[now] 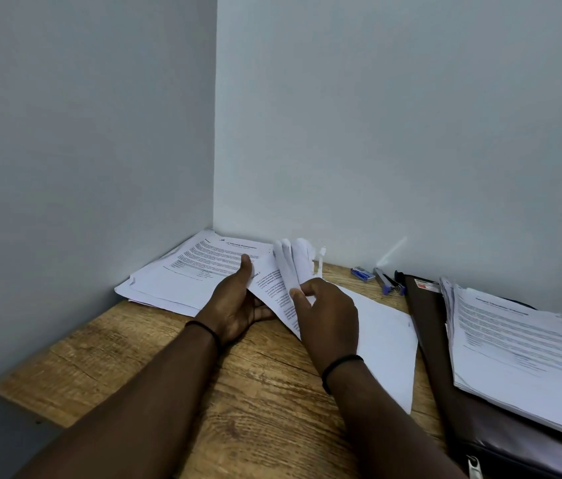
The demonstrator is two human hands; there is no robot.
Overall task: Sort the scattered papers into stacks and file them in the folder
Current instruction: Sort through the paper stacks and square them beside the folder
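White printed papers: a stack (189, 274) at centre-left, a fanned sheaf (281, 271) at centre, another stack (521, 344) atop a dark folder (445, 357), right.

I see a wooden table (155, 368) carrying, left of the dark folder (445, 357), loose white sheets (383, 340), a paper stack (183, 274), and behind it a stapler (388, 281) and staple box (362, 273).

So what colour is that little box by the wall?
The little box is blue with a white patch, seen best in the head view.
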